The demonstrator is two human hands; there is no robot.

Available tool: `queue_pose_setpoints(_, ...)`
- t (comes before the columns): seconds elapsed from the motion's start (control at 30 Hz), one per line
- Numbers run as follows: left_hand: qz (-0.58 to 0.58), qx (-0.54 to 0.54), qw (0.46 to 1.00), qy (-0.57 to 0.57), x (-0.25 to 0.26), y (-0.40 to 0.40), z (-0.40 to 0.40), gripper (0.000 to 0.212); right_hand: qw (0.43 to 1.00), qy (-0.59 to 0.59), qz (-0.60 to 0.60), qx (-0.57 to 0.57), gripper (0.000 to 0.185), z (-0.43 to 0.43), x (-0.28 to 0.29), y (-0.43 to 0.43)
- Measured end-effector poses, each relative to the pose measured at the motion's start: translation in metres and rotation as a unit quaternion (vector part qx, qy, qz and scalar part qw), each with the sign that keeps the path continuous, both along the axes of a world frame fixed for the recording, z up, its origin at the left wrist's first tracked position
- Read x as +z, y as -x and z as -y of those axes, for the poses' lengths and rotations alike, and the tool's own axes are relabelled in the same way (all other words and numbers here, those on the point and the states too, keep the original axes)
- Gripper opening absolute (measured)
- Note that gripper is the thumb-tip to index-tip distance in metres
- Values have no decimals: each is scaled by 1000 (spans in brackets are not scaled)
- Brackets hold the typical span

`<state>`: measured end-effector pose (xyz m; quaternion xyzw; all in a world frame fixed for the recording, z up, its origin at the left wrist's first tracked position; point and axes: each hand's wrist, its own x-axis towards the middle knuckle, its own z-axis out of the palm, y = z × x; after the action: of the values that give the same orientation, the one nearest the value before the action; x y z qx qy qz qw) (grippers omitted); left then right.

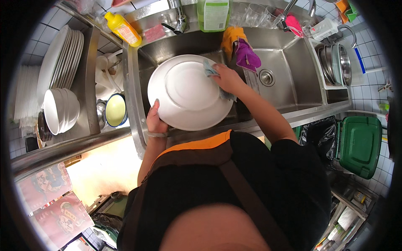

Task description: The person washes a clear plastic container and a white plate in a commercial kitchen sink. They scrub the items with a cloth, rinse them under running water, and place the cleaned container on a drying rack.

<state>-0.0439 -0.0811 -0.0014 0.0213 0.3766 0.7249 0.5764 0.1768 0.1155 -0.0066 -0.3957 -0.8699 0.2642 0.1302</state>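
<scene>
Over the left basin of a steel double sink [301,73], a large white oval plate [185,91] is held with what looks like its underside up. My left hand [157,120] grips its lower left edge, thumb on top. A blue-green cloth [209,69] is bunched in my right hand [226,78] and pressed on the plate's upper right rim; more grey-blue cloth shows below that hand. Close to the right hand, an orange cloth [231,39] and a purple cloth [246,56] hang over the divider between the basins.
Along the sink's back stand a yellow bottle [124,29], a faucet [179,18], a large green-liquid jug [213,15] and several clear glasses [255,15]. White plates [64,59] and bowls [61,109] fill a left shelf. Metal bowls [334,64] are at the right, above a green bin lid [361,146].
</scene>
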Motion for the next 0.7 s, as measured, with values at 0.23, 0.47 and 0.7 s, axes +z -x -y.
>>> queue_pose_setpoints(0.23,-22,65,998,2,3,7,-6,37,981,-147,-67,-108,25,14,37,-89)
queue_pose_setpoints(0.47,-52,71,996,-25,5,12,-5,35,972,-135,-172,-82,29,10,34,-64)
queue_pose_setpoints(0.7,-35,-9,999,-37,11,0,-8,37,982,-179,-49,-30,22,-58,21,71)
